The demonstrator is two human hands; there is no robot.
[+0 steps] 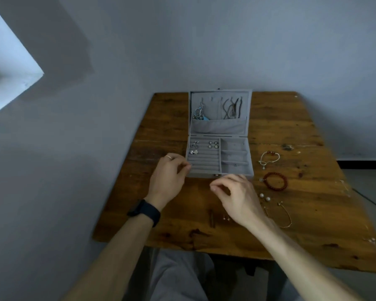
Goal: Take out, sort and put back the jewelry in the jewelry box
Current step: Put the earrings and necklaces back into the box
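Jewelry box point(204, 164), grey and open, sits on the wooden worktop point(161, 224) against the wall, with necklaces point(232, 108) hanging in its raised lid and earrings point(213, 145) in the ring rows. The hands are apart: the left hand point(168, 172), fingers curled, is at the box's front left corner, and the right hand point(234, 192) hovers just before its front edge with thumb and forefinger close; whether either pinches anything is too small to tell. A red bead bracelet point(286, 181) and pearls point(265, 197) lie to the box's right.

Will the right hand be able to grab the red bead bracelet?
Probably yes. The red bead bracelet lies in the open on the table, just beside the right hand, with nothing between them.
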